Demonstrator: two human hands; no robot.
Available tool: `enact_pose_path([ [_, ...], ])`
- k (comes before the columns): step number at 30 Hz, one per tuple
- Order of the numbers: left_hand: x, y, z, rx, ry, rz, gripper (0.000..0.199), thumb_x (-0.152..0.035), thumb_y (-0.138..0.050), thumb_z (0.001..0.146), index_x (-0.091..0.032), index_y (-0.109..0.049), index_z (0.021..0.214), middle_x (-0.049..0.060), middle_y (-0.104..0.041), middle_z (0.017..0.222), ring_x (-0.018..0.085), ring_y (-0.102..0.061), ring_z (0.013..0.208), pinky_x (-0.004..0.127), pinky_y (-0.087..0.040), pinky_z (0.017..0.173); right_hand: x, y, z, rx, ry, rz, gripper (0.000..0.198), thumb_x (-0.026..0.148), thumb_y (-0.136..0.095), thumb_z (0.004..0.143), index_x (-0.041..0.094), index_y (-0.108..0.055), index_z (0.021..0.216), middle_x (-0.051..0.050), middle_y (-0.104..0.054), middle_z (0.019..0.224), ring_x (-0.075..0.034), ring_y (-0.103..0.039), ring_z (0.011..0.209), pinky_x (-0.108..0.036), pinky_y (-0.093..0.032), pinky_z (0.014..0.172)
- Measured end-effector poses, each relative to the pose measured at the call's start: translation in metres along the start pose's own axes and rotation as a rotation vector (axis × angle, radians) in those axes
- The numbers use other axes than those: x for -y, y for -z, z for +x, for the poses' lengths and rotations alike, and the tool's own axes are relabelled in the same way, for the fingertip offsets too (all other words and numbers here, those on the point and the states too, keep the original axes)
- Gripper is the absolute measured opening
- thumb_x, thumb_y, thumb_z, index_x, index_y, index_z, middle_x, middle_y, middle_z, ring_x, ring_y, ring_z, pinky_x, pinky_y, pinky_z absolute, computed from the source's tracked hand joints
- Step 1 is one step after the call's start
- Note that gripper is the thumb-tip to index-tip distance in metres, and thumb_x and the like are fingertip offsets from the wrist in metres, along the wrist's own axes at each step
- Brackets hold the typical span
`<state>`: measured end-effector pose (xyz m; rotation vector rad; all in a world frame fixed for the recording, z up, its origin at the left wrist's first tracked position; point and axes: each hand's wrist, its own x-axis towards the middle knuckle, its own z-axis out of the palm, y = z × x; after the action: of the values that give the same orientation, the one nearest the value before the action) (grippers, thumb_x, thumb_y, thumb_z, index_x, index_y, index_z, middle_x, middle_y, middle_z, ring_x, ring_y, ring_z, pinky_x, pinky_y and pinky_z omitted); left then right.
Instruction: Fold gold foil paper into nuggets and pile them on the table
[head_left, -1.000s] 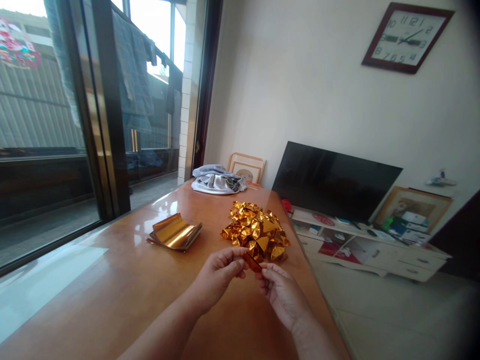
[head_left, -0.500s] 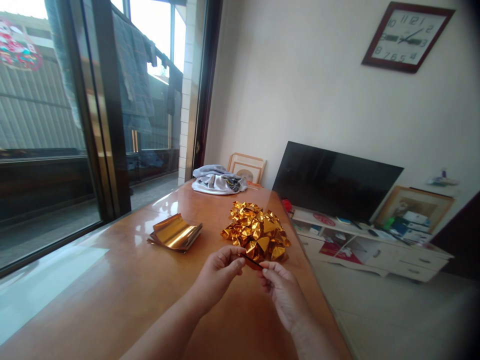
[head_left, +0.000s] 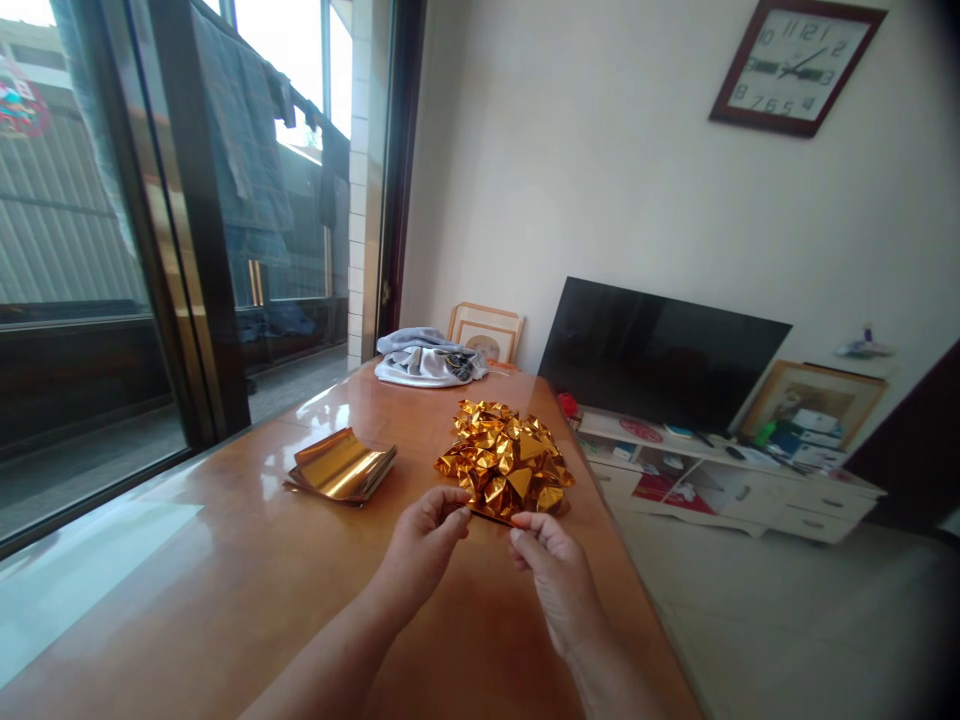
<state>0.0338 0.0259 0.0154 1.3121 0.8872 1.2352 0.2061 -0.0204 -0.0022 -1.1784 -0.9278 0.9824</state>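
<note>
Between my two hands a narrow strip of gold foil paper (head_left: 491, 516) is stretched, seen almost edge-on. My left hand (head_left: 427, 535) pinches its left end between thumb and fingers. At the other end, my right hand (head_left: 551, 560) grips it the same way. Just beyond the strip lies a heap of folded gold foil pieces (head_left: 517, 455), with pointed, creased shapes. To the left of my hands rests a stack of gold foil sheets (head_left: 341, 468), its top sheet curling up.
All this is on a glossy wooden table (head_left: 300, 590), whose right edge drops to a tiled floor. Folded clothing (head_left: 427, 358) and picture frames (head_left: 487, 332) are at its far end. A television (head_left: 660, 350) and a low white cabinet (head_left: 780, 500) stand to the right.
The foil strip, slanting before, is now closer to level and lies nearer the heap in view. Both hands still grip its ends. The whole view has shifted slightly.
</note>
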Motion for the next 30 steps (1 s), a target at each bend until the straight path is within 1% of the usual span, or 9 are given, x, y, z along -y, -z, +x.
enact_pose_path([
  [4,-0.002,0.000,-0.001,-0.033,0.000,0.024,0.027,-0.034,-0.069,0.079,-0.017,-0.070,0.100,0.004,-0.070,0.091,0.017,-0.060,0.078,0.029,-0.049,0.075,-0.002,-0.003,-0.002,0.015,0.009,0.000,0.030,0.043,-0.077,0.078,0.020,-0.070,0.096,-0.001,-0.064,0.077,-0.015,-0.052,0.069,-0.028,-0.041,0.063],
  [9,0.006,0.001,0.001,-0.021,-0.034,0.090,0.022,-0.036,-0.066,0.084,-0.017,-0.070,0.095,0.004,-0.070,0.090,0.019,-0.062,0.080,0.030,-0.050,0.076,-0.009,-0.005,-0.002,0.021,0.014,-0.036,0.027,0.042,-0.074,0.081,0.020,-0.069,0.097,0.001,-0.061,0.075,-0.014,-0.050,0.067,-0.028,-0.040,0.063],
  [13,0.012,0.001,0.002,-0.013,-0.130,0.173,0.020,-0.035,-0.064,0.087,-0.019,-0.071,0.096,0.004,-0.071,0.087,0.019,-0.063,0.079,0.028,-0.048,0.074,-0.010,-0.005,-0.001,0.020,0.008,-0.019,0.025,0.040,-0.074,0.081,0.020,-0.069,0.096,0.001,-0.060,0.075,-0.014,-0.049,0.067,-0.026,-0.039,0.062],
  [16,0.011,0.001,-0.001,-0.015,-0.220,0.300,0.018,-0.034,-0.062,0.089,-0.019,-0.071,0.094,0.003,-0.070,0.084,0.019,-0.062,0.078,0.028,-0.046,0.072,-0.009,-0.007,-0.002,0.001,-0.009,0.007,0.024,0.036,-0.074,0.079,0.019,-0.068,0.094,0.002,-0.059,0.073,-0.013,-0.048,0.067,-0.026,-0.038,0.061],
  [19,0.009,0.000,-0.004,-0.012,-0.306,0.448,0.017,-0.032,-0.058,0.092,-0.019,-0.069,0.092,0.003,-0.068,0.082,0.018,-0.061,0.076,0.027,-0.045,0.071,-0.007,-0.008,-0.003,-0.016,-0.062,0.049,0.021,0.031,-0.072,0.078,0.019,-0.066,0.094,0.002,-0.059,0.073,-0.013,-0.048,0.066,-0.025,-0.038,0.061],
  [22,0.009,0.000,-0.006,0.017,-0.362,0.517,0.016,-0.030,-0.056,0.094,-0.020,-0.068,0.094,0.002,-0.069,0.086,0.017,-0.063,0.079,0.027,-0.045,0.072,-0.006,-0.009,-0.005,-0.032,-0.117,0.086,0.018,0.030,-0.069,0.076,0.019,-0.064,0.090,0.001,-0.061,0.074,-0.014,-0.051,0.067,-0.025,-0.038,0.061],
  [25,0.012,0.000,-0.006,0.040,-0.378,0.537,0.016,-0.029,-0.055,0.094,-0.021,-0.069,0.097,0.002,-0.070,0.088,0.017,-0.064,0.082,0.027,-0.046,0.074,-0.006,-0.009,-0.005,-0.045,-0.131,0.101,0.017,0.031,-0.067,0.076,0.019,-0.063,0.087,0.000,-0.062,0.072,-0.014,-0.051,0.066,-0.025,-0.037,0.059],
  [30,0.020,0.000,-0.001,0.034,-0.323,0.496,0.018,-0.028,-0.058,0.091,-0.020,-0.069,0.103,0.003,-0.072,0.091,0.018,-0.066,0.080,0.028,-0.049,0.075,-0.013,-0.007,0.001,-0.103,-0.023,0.029,0.019,0.034,-0.067,0.078,0.020,-0.064,0.091,0.002,-0.062,0.072,-0.014,-0.052,0.063,-0.024,-0.038,0.057],
])
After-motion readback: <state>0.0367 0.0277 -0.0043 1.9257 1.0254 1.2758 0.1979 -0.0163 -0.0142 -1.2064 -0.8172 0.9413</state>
